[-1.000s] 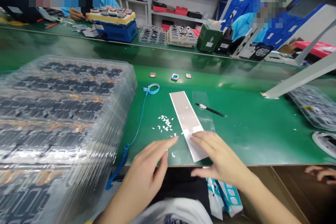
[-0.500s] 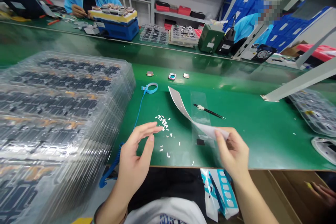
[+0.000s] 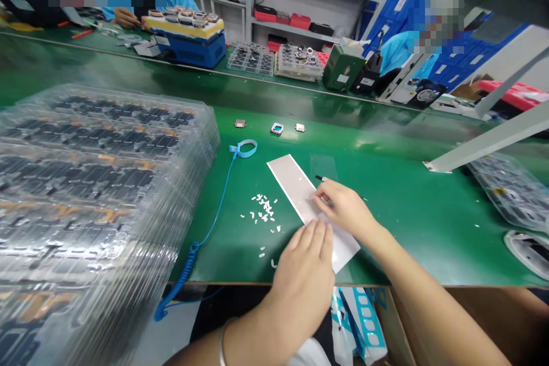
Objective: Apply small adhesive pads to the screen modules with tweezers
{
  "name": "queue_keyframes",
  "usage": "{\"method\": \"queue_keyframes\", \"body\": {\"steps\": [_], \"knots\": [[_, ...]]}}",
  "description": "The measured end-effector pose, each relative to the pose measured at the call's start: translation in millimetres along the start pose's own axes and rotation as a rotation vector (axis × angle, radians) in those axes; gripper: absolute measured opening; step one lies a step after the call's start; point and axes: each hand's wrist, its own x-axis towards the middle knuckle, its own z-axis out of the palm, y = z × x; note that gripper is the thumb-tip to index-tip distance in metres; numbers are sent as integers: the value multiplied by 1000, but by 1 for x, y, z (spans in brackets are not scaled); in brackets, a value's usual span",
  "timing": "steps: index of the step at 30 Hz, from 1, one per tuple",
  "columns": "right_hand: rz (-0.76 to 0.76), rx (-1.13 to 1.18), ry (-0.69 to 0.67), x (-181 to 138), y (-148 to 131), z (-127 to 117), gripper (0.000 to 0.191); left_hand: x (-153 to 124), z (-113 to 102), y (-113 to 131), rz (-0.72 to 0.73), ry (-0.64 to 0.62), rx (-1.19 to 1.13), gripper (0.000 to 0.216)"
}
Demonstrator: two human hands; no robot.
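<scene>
Strip: one pale pink rectangular film strip (image 3: 291, 186) on the green bench mat (image 3: 412, 240).
Left hand (image 3: 300, 280): open, fingers resting on the strip.
Right hand (image 3: 345, 209): curled on the strip; grip unclear from here.
Beyond strip: three small parts (image 3: 277, 128).

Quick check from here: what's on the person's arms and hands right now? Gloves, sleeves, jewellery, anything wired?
The left hand and right hand are bare, with no gloves, and the forearms in view show no sleeves. A thin silver-coloured bangle circles the left wrist. No cable runs to either arm; the blue wrist strap is not on either wrist.
</scene>
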Motion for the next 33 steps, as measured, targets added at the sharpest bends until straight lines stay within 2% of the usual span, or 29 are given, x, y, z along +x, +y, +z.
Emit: {"method": "queue_keyframes", "body": {"steps": [3, 6, 8, 13, 18, 23, 25, 30, 33], "knots": [[-43, -30, -40, 11, 3, 22, 19, 4, 21, 11, -11, 23, 73, 46], [-141, -1, -111, 13, -1, 28, 22, 4, 33, 17, -26, 69, 149, 47], [-183, 26, -143, 16, -1, 26, 25, 4, 35, 20, -31, 101, 174, 48], [-108, -2, -79, 30, 7, 25, 32, 8, 32, 25, -54, 143, 180, 50], [-230, 33, -176, 33, 5, 26, 38, 14, 33, 25, -80, 124, 169, 51], [64, -95, 56, 47, 33, 23, 33, 16, 31, 21, -81, 84, 144, 52], [123, -127, 89, 52, 41, 27, 32, 16, 30, 20, -77, 75, 138, 52], [43, -75, -2, 53, 35, 38, 29, 15, 30, 21, -70, 66, 145, 54], [37, -46, 3, 54, 33, 38, 27, 15, 31, 22, -65, 52, 157, 55]]}}
